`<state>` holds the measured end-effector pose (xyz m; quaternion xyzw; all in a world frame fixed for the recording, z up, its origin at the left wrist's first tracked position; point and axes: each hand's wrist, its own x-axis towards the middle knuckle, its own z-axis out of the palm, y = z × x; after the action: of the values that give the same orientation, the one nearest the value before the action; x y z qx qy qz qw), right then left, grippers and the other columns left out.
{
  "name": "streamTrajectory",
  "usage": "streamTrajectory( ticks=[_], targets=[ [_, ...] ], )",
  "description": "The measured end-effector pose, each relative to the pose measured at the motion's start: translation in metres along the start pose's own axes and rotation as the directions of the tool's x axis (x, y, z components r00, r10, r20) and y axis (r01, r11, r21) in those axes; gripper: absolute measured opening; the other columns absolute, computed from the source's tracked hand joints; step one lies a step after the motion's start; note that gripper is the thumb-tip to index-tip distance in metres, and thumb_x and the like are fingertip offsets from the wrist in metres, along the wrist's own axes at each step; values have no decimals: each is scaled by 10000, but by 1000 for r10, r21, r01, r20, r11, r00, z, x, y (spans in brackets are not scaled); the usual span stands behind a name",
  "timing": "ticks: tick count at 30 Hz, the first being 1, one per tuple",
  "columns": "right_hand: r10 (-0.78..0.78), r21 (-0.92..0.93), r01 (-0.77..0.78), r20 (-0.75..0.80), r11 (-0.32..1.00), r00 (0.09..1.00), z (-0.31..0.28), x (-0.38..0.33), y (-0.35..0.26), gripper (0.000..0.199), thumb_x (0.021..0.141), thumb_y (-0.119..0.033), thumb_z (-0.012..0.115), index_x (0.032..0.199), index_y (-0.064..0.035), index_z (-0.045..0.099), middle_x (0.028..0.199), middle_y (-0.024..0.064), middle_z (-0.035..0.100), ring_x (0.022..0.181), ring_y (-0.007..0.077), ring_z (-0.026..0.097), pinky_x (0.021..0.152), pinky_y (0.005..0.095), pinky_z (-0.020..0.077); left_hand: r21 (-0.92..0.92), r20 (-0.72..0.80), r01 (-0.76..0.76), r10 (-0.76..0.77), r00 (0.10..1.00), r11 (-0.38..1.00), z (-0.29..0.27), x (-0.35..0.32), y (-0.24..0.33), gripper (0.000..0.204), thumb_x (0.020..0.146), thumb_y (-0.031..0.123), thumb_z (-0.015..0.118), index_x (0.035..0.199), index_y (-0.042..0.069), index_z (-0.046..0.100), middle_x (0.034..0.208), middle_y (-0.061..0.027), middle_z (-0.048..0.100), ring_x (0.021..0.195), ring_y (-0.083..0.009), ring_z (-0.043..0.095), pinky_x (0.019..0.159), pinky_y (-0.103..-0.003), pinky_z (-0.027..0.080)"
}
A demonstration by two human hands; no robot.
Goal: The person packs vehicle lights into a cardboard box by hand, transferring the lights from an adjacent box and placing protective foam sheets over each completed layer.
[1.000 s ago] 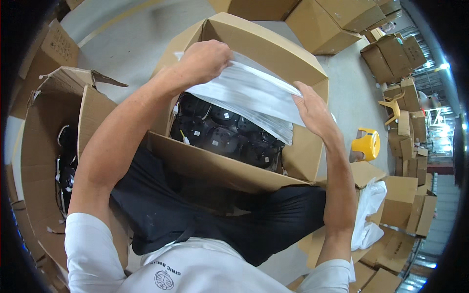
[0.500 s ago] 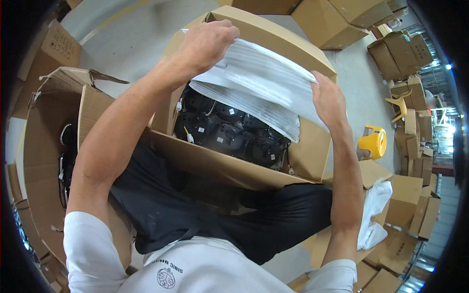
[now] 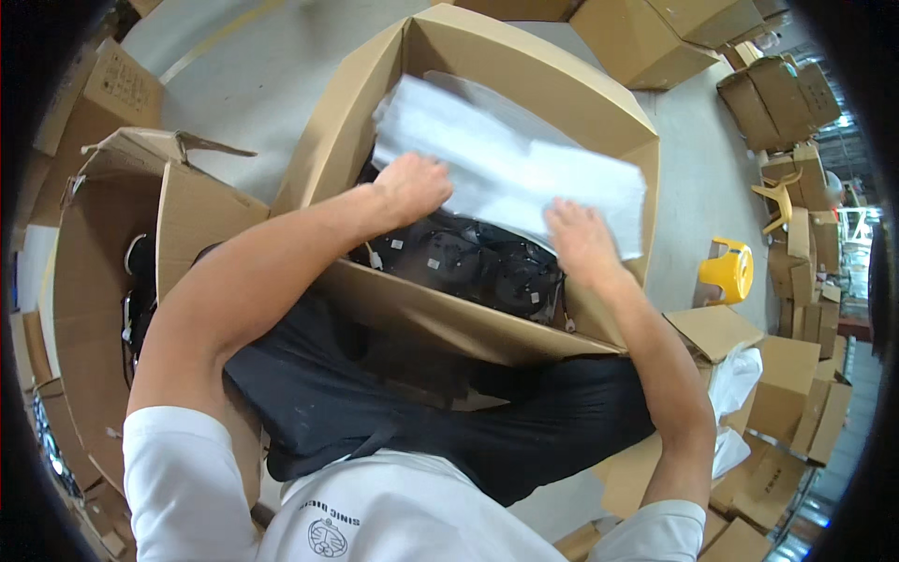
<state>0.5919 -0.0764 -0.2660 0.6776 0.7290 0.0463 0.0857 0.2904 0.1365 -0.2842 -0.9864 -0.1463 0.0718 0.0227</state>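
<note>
A white foam sheet (image 3: 506, 169) lies folded over the far part of an open cardboard box (image 3: 449, 323) in front of me. Under its near edge, rounded black parts (image 3: 449, 255) with small white labels and connectors show in rows. My left hand (image 3: 412, 192) is at the sheet's near left edge, its fingers curled on it and slightly blurred. On the near right part of the sheet rests my right hand (image 3: 582, 242), fingers outstretched and a little apart. What the sheet covers at the back of the box is hidden.
At my left stands another open box (image 3: 103, 318) with black parts inside. A yellow stool (image 3: 727, 272) is on the floor to the right. White plastic wrapping (image 3: 735, 384) hangs from a carton by my right arm. Several cartons (image 3: 777, 103) are piled beyond.
Both hands have come down and nearer to me. The foam sheet, stretched between them before, now lies lower in the box, and my right hand has let go of its edge.
</note>
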Motion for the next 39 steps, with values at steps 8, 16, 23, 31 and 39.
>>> streamTrajectory(
  ticks=[8,16,23,31,39],
  targets=[
    [-218,149,168,442,974,870,33,-20,-50,285,1039,-137,694,1305,-61,764,1286,176,708,1228,365,731,946,548,646,-121,312,-115,147,939,986,38,-25,19,151,994,134,757,1032,105,900,1065,-144,888,1041,-334,875,849,-488,698],
    [129,89,-120,-105,989,986,-18,58,42,185,1101,-137,611,1121,-73,784,1065,177,783,1003,412,796,886,561,660,-74,-333,185,-199,922,980,-31,55,-50,115,994,65,693,1073,89,772,1135,-143,776,1072,-369,798,909,-498,680],
    [-19,-13,17,-874,1000,485,-140,59,20,185,1018,-88,693,1166,-48,797,1125,162,784,1112,375,767,1015,507,617,193,-904,137,122,410,972,-186,-11,-57,142,988,116,743,1122,90,784,1113,-123,800,1043,-289,807,867,-471,663],
    [-141,37,136,325,990,935,28,-1,-9,146,979,-94,745,1060,-68,863,1247,161,785,1208,354,775,1008,508,644,-8,272,-125,122,955,992,6,-7,-14,150,985,98,759,1069,28,862,1285,-193,792,1143,-386,825,906,-492,696],
    [-244,187,163,608,969,755,45,-1,-40,153,970,-112,766,1037,-44,885,1124,203,871,1104,384,847,933,517,685,-211,382,-226,293,876,951,57,-29,-13,163,933,67,782,1047,0,878,1134,-255,857,1075,-433,843,883,-542,680]
  ],
)
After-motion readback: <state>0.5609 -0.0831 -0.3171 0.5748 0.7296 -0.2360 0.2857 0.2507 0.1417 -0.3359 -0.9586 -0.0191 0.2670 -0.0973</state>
